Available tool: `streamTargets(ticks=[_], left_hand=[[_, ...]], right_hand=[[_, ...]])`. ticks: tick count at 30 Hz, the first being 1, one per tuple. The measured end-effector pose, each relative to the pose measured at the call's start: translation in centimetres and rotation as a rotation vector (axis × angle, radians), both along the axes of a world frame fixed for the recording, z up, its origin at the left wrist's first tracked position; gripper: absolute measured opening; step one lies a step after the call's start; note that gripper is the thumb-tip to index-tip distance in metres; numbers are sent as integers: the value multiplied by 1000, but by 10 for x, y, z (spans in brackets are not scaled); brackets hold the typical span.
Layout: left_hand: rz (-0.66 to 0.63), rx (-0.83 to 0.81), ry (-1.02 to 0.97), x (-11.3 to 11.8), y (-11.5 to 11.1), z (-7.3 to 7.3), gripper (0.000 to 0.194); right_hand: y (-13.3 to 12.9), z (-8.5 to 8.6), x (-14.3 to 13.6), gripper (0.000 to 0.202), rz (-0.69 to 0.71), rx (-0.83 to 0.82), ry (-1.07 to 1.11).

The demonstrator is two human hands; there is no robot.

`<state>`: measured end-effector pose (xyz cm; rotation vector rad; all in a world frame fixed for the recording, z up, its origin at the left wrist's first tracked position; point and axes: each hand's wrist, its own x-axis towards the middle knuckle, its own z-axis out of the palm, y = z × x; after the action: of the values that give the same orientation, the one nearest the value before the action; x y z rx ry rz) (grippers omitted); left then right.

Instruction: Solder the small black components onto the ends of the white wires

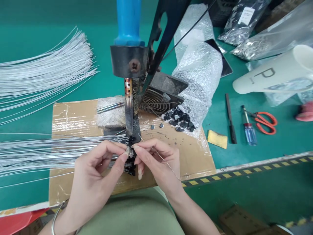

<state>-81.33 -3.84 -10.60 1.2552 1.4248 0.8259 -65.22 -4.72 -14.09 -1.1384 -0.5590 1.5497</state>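
My left hand (97, 176) is closed in a pinch, thumb and forefinger on a tiny part at the end of the white wires (58, 153); I cannot make out that part. Fingertip to fingertip with it, my right hand (158, 160) is also pinched, and a thin silvery solder wire (144, 141) runs through its fingers and over the back of the hand. Just above both hands points the tip of a soldering iron (129, 122) with a blue handle, clamped in a black stand (156, 42). Small black connectors (129, 169) sit at the wire ends.
Loose black connectors (179, 119) lie by bubble wrap (195, 78) beside a fan (156, 101). Cardboard (195, 160) covers the bench under my hands. Rightward are a yellow sponge (217, 139), a screwdriver (249, 129), red-handled cutters (266, 123) and a white cup (271, 75). More wires (46, 71) lie back left.
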Motion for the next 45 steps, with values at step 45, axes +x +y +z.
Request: streamTargets(ticks=[45], left_hand=[[72, -14, 13, 5, 16, -5, 9]], right_hand=[[-1, 15, 18, 20, 119, 385, -528]])
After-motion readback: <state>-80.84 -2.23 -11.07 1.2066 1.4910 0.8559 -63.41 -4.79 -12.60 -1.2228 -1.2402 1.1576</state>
